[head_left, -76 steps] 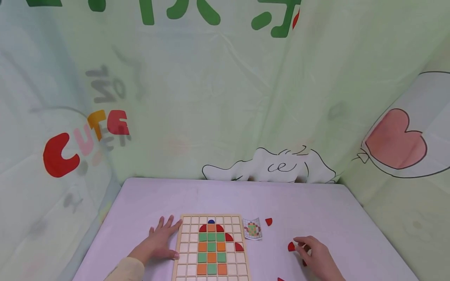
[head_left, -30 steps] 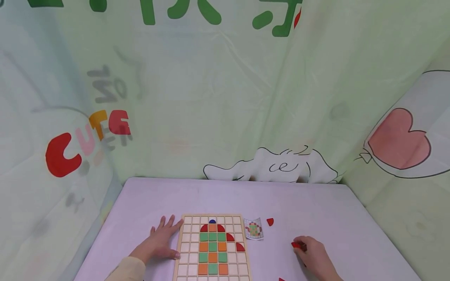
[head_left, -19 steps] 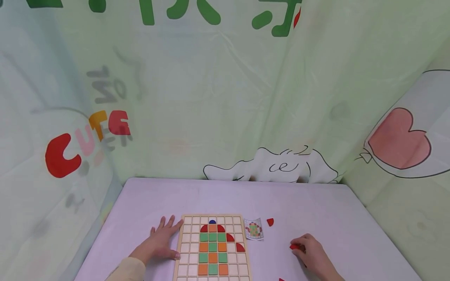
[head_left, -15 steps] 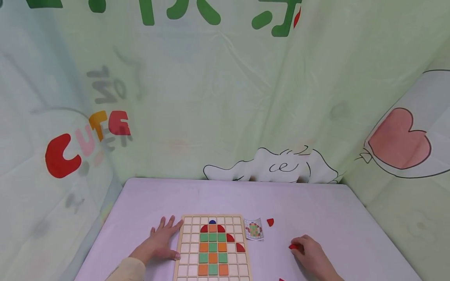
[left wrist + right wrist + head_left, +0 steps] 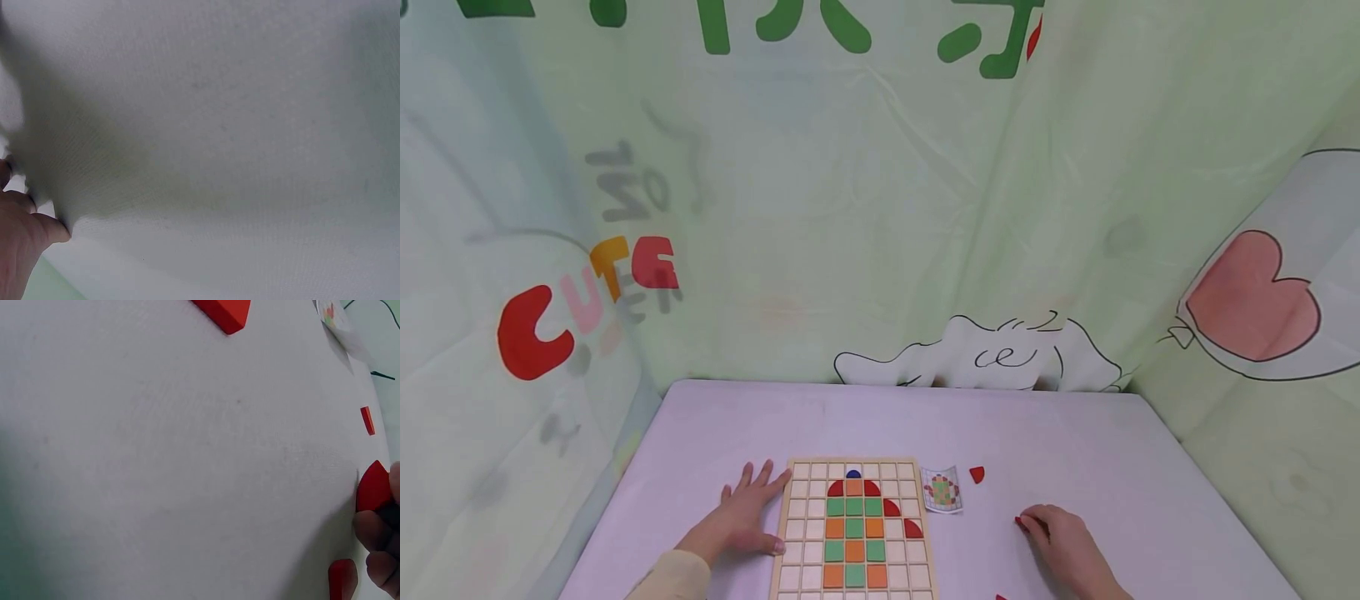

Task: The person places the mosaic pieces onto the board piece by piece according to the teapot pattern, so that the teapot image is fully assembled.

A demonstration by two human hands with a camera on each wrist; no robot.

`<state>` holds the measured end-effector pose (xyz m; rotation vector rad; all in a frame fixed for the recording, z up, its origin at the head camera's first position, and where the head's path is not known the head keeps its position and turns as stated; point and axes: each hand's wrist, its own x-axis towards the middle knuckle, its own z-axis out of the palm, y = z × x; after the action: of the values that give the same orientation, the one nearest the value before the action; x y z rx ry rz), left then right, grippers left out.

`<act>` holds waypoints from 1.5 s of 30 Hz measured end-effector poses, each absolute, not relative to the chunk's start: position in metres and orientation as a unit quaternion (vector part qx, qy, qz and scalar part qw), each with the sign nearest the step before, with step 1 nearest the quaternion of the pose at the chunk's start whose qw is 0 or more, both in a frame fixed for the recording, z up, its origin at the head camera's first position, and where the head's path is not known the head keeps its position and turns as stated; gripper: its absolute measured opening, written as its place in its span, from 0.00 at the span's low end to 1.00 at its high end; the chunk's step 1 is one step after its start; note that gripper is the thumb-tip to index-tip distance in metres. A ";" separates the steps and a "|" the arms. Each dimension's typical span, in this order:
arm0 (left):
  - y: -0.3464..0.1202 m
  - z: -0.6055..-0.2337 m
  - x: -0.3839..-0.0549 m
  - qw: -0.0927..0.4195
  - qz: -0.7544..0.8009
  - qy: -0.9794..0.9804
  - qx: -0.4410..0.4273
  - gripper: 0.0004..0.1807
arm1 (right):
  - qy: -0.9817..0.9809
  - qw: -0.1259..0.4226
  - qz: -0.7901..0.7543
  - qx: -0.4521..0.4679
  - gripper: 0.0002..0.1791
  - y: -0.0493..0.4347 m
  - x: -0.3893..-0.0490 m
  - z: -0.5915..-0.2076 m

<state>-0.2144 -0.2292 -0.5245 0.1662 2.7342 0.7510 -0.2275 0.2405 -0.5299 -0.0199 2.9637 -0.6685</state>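
Note:
My left hand (image 5: 743, 518) lies spread beside the left edge of a wooden grid board (image 5: 790, 525), its index finger and thumb touching the frame. In the left wrist view only part of that hand (image 5: 25, 244) shows. Green square tiles (image 5: 854, 528), orange square tiles (image 5: 854, 551), red quarter-round blocks (image 5: 912, 529) and a blue rounded piece (image 5: 853, 474) sit in the board. To the right, my right hand (image 5: 1063, 542) pinches a red quarter-round block (image 5: 374, 487) between thumb and fingers, low over the table. The hand mostly hides this block in the head view.
A small pattern card (image 5: 942, 490) lies right of the board. Loose red blocks rest on the table: one beyond the card (image 5: 976, 474), one cut off at the head view's bottom edge (image 5: 1001, 597), another near the right fingers (image 5: 342, 579). Printed curtains surround the table.
The right hand has closed its fingers on the red block that lay at its fingertips, and the block has turned in its grasp. The left hand and board stay in place.

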 end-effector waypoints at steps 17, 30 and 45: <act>-0.228 -0.523 -0.214 0.152 0.260 0.952 0.053 0.60 | 0.992 0.018 -0.123 -0.005 0.07 0.221 -0.224 -0.529; -0.228 -0.525 -0.216 0.153 0.257 0.953 0.053 0.60 | 0.969 0.083 -0.233 0.012 0.12 0.219 -0.223 -0.529; -0.228 -0.524 -0.215 0.153 0.257 0.953 0.054 0.61 | 0.946 0.091 -0.305 0.065 0.18 0.216 -0.226 -0.536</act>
<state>-0.2150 -0.2280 -0.5245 0.1555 2.7326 0.7363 -0.2256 0.2165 -0.5363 0.1937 2.8113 -0.9050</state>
